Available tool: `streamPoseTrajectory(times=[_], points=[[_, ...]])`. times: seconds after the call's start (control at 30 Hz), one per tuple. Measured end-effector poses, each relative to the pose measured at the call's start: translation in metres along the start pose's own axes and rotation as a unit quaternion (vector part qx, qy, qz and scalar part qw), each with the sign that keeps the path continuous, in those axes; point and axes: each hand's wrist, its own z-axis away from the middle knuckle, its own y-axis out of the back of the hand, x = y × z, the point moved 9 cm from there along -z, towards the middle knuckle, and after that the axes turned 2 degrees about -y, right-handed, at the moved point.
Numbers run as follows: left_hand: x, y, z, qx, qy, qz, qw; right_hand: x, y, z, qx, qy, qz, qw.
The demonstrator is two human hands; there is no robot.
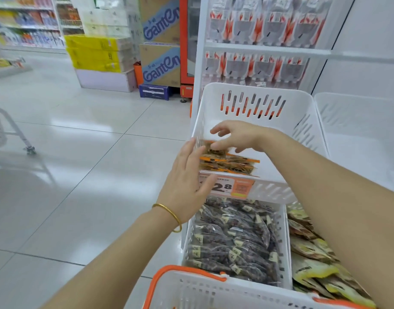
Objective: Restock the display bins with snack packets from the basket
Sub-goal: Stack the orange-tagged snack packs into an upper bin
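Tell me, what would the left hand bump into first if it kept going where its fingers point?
Most likely the pile of orange packets in the upper bin. The left hand points up and inward, its fingers at the pile's left edge; depth is hard to judge.

The upper box and the lower box each bear "Ganten" in blue script. The price tag on the bin front shows a large "2" and a small "8"; the left hand covers its left end. The tag's smaller print is unreadable
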Motion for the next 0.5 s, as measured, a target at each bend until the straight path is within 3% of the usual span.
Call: streamPoseTrajectory(times=[0.3,0.5], points=[[-0.003,-0.002,0.000,-0.003,0.002,-0.004,1.000,-0.006,-0.016,0.003,-0.010,0.024,0.078,0.997],[0.012,0.014,0.012,0.004,-0.009,-0.026,1.000,-0.018,0.025,0.087,0.174,0.085,-0.030,0.981]])
